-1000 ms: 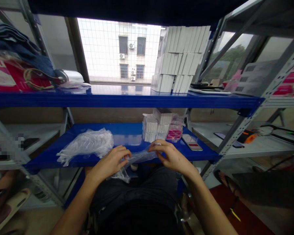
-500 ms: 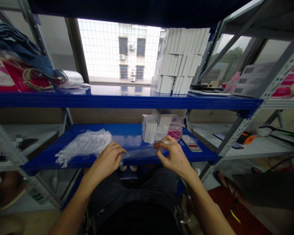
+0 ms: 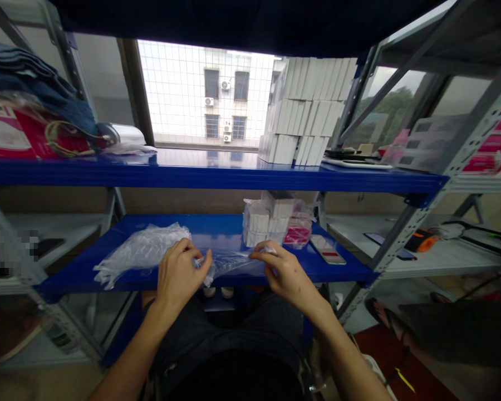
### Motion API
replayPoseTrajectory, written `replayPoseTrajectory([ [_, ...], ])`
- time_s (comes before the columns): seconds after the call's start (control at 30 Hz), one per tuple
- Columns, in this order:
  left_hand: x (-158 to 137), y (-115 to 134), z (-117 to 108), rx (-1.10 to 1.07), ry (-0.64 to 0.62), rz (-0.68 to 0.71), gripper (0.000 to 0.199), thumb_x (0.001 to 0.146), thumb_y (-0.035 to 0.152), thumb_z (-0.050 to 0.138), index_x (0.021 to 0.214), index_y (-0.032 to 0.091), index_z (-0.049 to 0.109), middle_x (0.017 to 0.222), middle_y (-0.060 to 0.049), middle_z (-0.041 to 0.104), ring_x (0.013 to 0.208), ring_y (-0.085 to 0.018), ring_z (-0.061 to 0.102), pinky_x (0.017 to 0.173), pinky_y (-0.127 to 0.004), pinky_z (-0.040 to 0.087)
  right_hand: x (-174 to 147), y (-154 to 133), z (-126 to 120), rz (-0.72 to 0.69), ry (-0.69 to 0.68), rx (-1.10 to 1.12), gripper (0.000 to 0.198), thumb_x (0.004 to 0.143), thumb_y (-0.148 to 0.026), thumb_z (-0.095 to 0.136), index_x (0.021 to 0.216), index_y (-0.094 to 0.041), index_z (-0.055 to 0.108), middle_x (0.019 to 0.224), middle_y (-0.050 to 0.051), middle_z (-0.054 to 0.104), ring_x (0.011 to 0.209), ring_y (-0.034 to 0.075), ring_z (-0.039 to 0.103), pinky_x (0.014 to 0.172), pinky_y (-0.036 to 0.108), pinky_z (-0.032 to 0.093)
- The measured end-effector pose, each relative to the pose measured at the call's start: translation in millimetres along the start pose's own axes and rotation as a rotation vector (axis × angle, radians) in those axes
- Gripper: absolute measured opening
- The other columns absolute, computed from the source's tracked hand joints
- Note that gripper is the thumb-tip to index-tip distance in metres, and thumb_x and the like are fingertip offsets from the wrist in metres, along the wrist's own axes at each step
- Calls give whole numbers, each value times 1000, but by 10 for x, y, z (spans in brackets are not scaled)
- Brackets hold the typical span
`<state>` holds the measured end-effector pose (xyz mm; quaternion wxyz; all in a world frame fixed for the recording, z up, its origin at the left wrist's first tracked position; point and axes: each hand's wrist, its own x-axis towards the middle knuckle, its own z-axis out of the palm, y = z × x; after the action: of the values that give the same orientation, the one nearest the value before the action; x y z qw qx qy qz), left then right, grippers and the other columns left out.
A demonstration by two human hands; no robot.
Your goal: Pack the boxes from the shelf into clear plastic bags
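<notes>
A clear plastic bag (image 3: 229, 263) is stretched between my two hands, just above the front edge of the lower blue shelf (image 3: 212, 223). My left hand (image 3: 181, 270) has its fingers curled on the bag's crumpled left end, with the thumb pointing right. At the other end, my right hand (image 3: 281, 272) pinches the film between thumb and fingers. To the left of my left hand lies a heap of clear plastic bags (image 3: 137, 250). Behind my right hand stand small white boxes (image 3: 262, 223) in clear wrapping, beside a pink wrapped pack (image 3: 298, 231).
A phone (image 3: 328, 249) lies at the shelf's right end. On the upper blue shelf (image 3: 209, 177) stands a tall stack of white boxes (image 3: 309, 111); folded denim (image 3: 37, 83) and a red box (image 3: 20, 131) are at its left. Another person's leg and sandal (image 3: 388, 317) show at lower right.
My left hand has turned, its thumb now swung out to the right, and the bag has bunched near it. My right hand has shifted slightly left and down, bringing the hands closer together.
</notes>
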<state>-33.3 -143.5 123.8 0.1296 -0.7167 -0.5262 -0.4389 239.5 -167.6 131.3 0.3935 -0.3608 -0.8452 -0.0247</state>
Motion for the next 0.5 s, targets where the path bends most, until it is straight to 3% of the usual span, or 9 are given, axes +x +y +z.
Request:
replayPoseTrajectory([
  [0.07, 2, -14, 6, 27, 39, 3, 24, 92, 38, 63, 80, 22, 77, 84, -4, 59, 79, -19, 61, 77, -33, 53, -4, -45, -15, -27, -45, -26, 71, 75, 7, 44, 134, -28, 65, 130, 8, 65, 122, 24, 62, 104, 41, 52],
  [0.13, 2, -40, 19, 57, 52, 8, 24, 88, 31, 66, 108, 24, 77, 93, -5, 58, 86, -22, 61, 82, -35, 55, -6, -77, -22, -18, -66, -69, 81, 72, 8, 45, 142, -30, 59, 138, 8, 62, 127, 26, 59, 108, 47, 50],
  [0.23, -13, -84, 48, 70, 40, 7, 76, 76, 18, 71, 149, 29, 52, 126, -12, 53, 109, -31, 60, 94, -46, 56, -3, -99, -32, 13, -67, -126, 91, 68, 8, 46, 150, -32, 52, 146, 8, 57, 129, 29, 55, 109, 55, 47],
  [0.3, -32, -105, 68, 15, -9, -8, 99, 71, 11, 70, 159, 34, 33, 153, -14, 36, 115, -34, 60, 94, -49, 58, 3, -113, -55, 31, -61, -152, 94, 65, 9, 48, 149, -31, 53, 153, 8, 51, 131, 33, 52, 108, 59, 47],
  [0.4, -60, -109, 93, -146, -167, -14, 112, 71, 7, 64, 164, 38, 12, 169, -14, 12, 102, -25, 68, 81, -37, 63, 9, -168, -108, 29, -73, -139, 79, 66, 4, 58, 138, -29, 65, 164, 7, 37, 142, 40, 41, 111, 65, 42],
  [0.47, -70, -75, 101, -259, -265, 23, 107, 73, 6, 59, 164, 36, 13, 168, -14, 19, 97, -20, 70, 79, -32, 63, 6, -218, -129, 15, -97, -67, 55, 73, -7, 69, 124, -27, 73, 165, 7, 36, 147, 41, 37, 114, 65, 40],
  [0.5, -71, -45, 100, -302, -291, 50, 99, 75, 5, 57, 163, 34, 21, 164, -13, 27, 100, -20, 70, 82, -31, 62, 3, -240, -124, 23, -113, -18, 42, 77, -13, 73, 116, -27, 76, 162, 7, 41, 144, 39, 42, 114, 62, 42],
])
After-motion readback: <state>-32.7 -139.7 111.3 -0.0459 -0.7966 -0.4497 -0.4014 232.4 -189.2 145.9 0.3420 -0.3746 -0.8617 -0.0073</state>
